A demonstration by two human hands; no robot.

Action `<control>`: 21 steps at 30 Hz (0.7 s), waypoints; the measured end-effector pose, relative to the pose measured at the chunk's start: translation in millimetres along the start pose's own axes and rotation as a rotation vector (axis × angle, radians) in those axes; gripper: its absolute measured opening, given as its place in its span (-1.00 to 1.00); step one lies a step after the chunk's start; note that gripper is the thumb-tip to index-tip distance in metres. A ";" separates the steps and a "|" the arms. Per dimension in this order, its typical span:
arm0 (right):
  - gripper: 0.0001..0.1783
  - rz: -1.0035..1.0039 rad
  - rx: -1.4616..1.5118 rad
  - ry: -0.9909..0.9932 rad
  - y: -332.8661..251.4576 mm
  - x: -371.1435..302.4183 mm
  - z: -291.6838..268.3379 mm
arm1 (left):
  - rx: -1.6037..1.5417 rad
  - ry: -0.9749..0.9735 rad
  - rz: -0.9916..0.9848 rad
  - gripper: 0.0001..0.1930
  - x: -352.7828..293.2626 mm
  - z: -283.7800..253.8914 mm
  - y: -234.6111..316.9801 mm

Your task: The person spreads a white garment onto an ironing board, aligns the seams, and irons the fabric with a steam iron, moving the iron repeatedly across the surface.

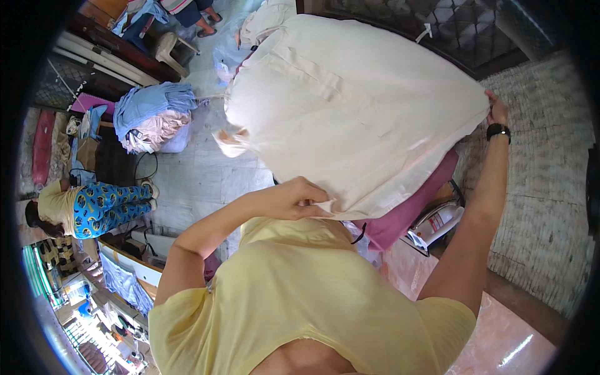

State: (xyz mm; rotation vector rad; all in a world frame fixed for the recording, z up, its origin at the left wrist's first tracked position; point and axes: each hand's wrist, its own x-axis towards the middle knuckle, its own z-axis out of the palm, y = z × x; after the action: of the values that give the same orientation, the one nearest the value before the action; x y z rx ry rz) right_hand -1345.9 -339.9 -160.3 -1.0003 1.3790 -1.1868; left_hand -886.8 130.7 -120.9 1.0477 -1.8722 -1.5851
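Observation:
A wide cream shirt [369, 94] lies spread over a table covered with a maroon cloth [409, 215]. A stitched strip runs across its upper part, and what looks like a sleeve end sticks out on the left. Close to my body, my left hand [302, 199] pinches the shirt's near edge, with the fabric bunched at the fingertips. My right arm reaches far out to the right, and my right hand [497, 109] grips the shirt's right corner between thumb and fingers. A dark watch is on that wrist. The edge between both hands is drawn fairly taut.
An iron [437, 224] rests on its stand to the right, below the maroon cloth. Blue and pale pink garments are heaped in a pile [156, 115] at left. A person in blue patterned trousers [109, 209] stands farther left. A plastic stool [174, 53] and another person's legs [203, 15] are beyond.

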 end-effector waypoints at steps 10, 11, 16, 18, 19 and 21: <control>-0.71 0.136 -1.157 0.342 120.4 -9.7 -78.2 | -0.064 -0.441 -0.064 -0.77 83.1 98.4 -88.3; -0.70 0.128 -1.074 0.413 125.8 -2.0 -108.7 | -0.145 -0.449 0.029 -0.72 90.1 99.3 -89.5; -0.64 -0.380 -1.104 0.382 185.5 -105.1 -66.3 | -0.229 -0.166 -0.101 -0.62 65.6 45.6 -110.2; -0.74 -0.365 -1.223 0.090 209.2 -201.8 -13.4 | -0.266 0.321 -0.147 -0.70 10.7 -13.4 -210.9; -0.70 -0.238 -0.936 -0.091 223.9 -258.0 -11.4 | -0.096 0.580 -0.242 -0.70 2.6 -50.3 -231.1; -0.53 0.121 -1.312 -0.264 214.3 -366.6 25.2 | 0.197 0.969 -0.374 -0.71 -34.2 -125.2 -270.2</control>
State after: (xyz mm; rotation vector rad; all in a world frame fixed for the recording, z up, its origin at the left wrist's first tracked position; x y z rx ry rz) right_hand -1264.3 50.5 -308.2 -1.8079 1.9360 0.1139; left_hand -703.5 70.4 -350.3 1.8916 -1.1926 -0.7662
